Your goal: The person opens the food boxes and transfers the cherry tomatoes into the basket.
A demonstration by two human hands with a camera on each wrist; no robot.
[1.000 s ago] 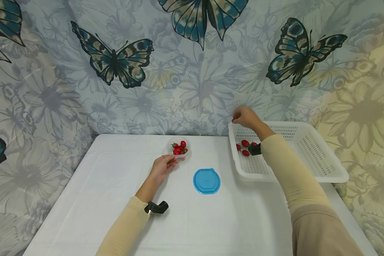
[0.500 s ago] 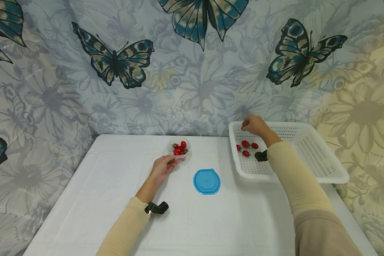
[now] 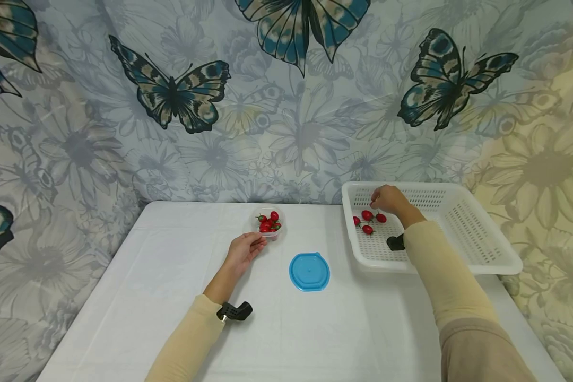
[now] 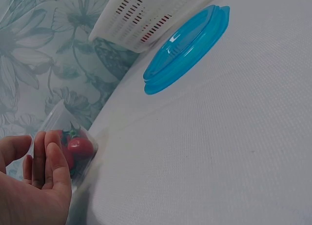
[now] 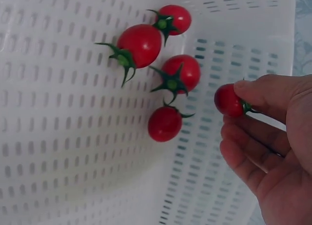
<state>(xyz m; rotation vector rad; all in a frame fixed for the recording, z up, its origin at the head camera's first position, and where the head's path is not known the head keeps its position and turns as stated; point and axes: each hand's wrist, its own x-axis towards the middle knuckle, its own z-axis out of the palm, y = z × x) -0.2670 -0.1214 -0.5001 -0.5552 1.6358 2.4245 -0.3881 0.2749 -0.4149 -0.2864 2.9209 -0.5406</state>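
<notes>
In the right wrist view my right hand pinches a red cherry tomato with a green stem between thumb and fingers. In the head view that hand is over the back left part of the white perforated basket. Several more cherry tomatoes lie on the basket floor beside it. My left hand rests with relaxed fingers at the near side of a small clear container, its thumb apart from the fingers in the left wrist view. Several cherry tomatoes fill the container.
A blue plastic lid lies flat on the white-covered table, between container and basket. The butterfly-patterned backdrop rises right behind the table's far edge. Black wrist cameras sit on both arms.
My right hand, with the cherry tomato, has moved right and nearer from the basket's back left corner. The left hand, container and lid have stayed in place.
</notes>
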